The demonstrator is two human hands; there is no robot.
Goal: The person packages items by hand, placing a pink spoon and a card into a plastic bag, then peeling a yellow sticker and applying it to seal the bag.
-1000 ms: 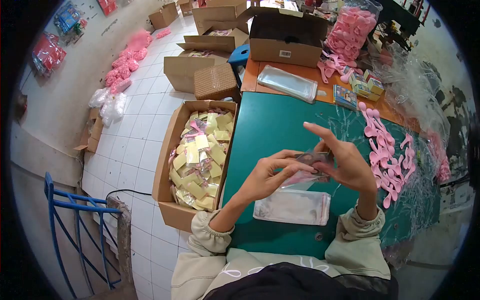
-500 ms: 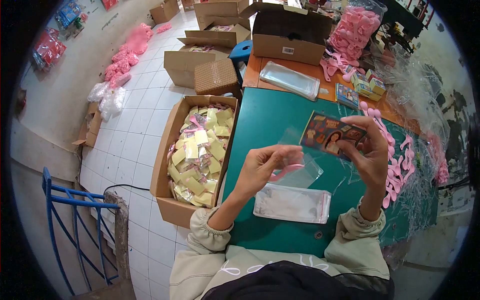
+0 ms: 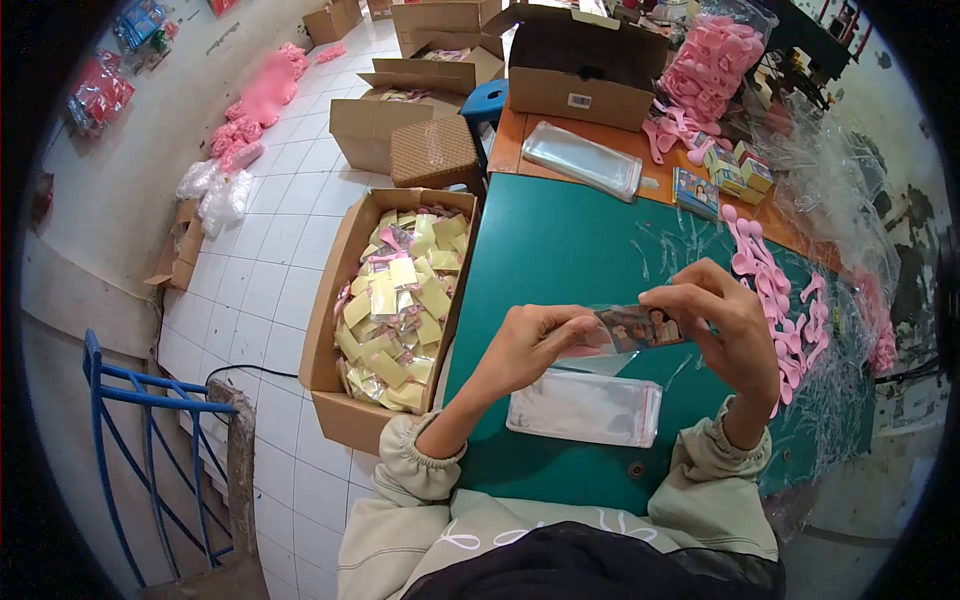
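Over the green table (image 3: 560, 240), my left hand (image 3: 530, 345) is closed on a small clear plastic bag (image 3: 605, 362), its fingers pinching the near end. A pinkish shape shows faintly beside those fingers, mostly covered. My right hand (image 3: 725, 320) pinches a dark printed card (image 3: 655, 327) by its right end. The card's left part lies at the bag's mouth and seems to be partly inside it. Just below both hands lies a stack of clear plastic bags (image 3: 585, 408). Pink spoons (image 3: 765, 275) are laid in rows to the right of my right hand.
At the left, a cardboard box (image 3: 330, 400) holds many packed bags with yellowish cards. A stack of printed cards (image 3: 695, 190), long clear sleeves (image 3: 580, 160) and a bag of pink spoons (image 3: 710, 55) are at the back. Loose plastic film (image 3: 830, 180) covers the right side.
My right hand has lowered the card and brought it left to the bag's mouth; before, it was tilted above and apart from it. My left hand has moved slightly right and down.
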